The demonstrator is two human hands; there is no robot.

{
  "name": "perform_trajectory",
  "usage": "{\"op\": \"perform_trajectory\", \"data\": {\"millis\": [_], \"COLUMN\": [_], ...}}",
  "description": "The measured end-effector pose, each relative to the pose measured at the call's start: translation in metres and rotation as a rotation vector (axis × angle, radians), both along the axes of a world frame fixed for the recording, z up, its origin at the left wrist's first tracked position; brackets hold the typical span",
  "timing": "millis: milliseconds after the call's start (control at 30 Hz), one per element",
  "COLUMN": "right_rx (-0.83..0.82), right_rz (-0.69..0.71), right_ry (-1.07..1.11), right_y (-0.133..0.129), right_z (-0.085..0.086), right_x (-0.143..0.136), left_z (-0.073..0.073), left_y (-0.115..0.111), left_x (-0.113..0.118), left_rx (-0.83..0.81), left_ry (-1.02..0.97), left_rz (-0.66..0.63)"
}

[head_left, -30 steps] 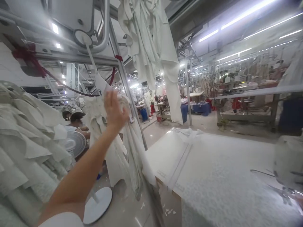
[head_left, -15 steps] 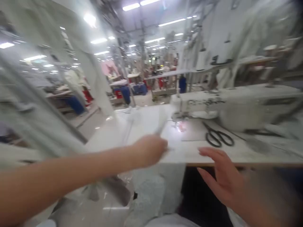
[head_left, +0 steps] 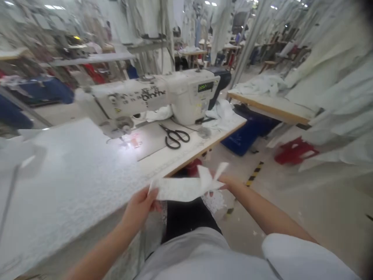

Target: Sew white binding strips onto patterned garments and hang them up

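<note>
White fabric strip (head_left: 180,189) held level between our two hands, just off the table (head_left: 171,161) edge.

Our left hand (head_left: 142,204) pinches one end between thumb and fingers; our right hand (head_left: 223,180), partly hidden by loose flaps of cloth, grips the other. We note black-handled scissors (head_left: 172,144) lying on the tabletop beyond the strip, near a white sewing machine (head_left: 186,97), its needle area lit.

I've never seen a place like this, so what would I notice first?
Probably the white industrial sewing machine, its green digits glowing, on the table ahead. Black scissors lie on its near side. Nearer, a pale fabric strip spans from left hand to right hand.
</note>
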State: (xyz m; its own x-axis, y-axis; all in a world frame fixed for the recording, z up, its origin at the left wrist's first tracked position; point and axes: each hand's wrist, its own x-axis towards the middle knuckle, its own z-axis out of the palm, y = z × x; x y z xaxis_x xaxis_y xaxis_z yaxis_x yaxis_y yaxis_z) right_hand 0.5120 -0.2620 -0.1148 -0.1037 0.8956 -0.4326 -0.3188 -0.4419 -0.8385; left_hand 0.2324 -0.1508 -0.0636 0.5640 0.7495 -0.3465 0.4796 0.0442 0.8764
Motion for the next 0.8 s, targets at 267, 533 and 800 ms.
{"op": "perform_trajectory", "data": {"millis": [267, 533, 800], "right_rx": [-0.204, -0.100, -0.003], "right_rz": [-0.101, -0.234, -0.401], "right_ry": [0.156, 0.041, -0.310], "right_y": [-0.031, -0.036, -0.045], "right_z": [-0.097, -0.117, -0.104], "right_x": [0.004, -0.005, 0.001], "left_z": [-0.131, -0.111, -0.110], "left_y": [-0.021, -0.055, -0.036], "left_x": [-0.006, 0.064, 0.054], "left_rx": [0.157, 0.392, 0.216], "left_ry": [0.204, -0.045, -0.146], "left_rz": [-0.001, -0.196, 0.073]}}
